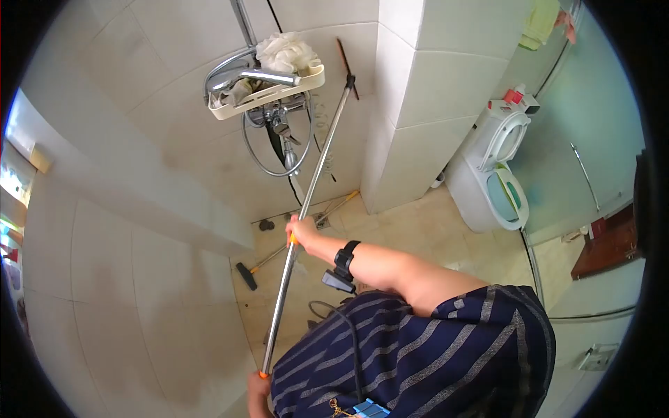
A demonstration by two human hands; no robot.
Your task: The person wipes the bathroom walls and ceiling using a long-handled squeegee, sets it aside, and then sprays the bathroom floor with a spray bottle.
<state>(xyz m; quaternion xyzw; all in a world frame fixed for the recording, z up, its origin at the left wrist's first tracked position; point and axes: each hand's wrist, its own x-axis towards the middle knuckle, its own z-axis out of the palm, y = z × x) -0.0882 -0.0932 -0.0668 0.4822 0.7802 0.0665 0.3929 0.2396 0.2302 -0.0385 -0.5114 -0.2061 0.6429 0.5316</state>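
A long-handled squeegee point(324, 155) with a silver pole runs diagonally upward, its thin dark blade point(350, 78) at the tiled wall beside the shower. My right hand point(301, 230) is wrapped around the middle of the pole, near an orange collar. At the pole's lower end, my left hand point(258, 384) is closed around it by another orange part; some of its fingers are hidden. Left of the blade is a white shower shelf point(266, 98) carrying a handheld shower head point(261, 76) and a white bath puff point(286, 52).
On the floor lies a dark-headed brush point(247, 276) with a long handle, by a drain point(321, 220). A tiled pillar point(425, 104) juts out right of the squeegee. Beyond it stand a toilet point(481, 177) with its lid raised and a glass partition point(578, 132).
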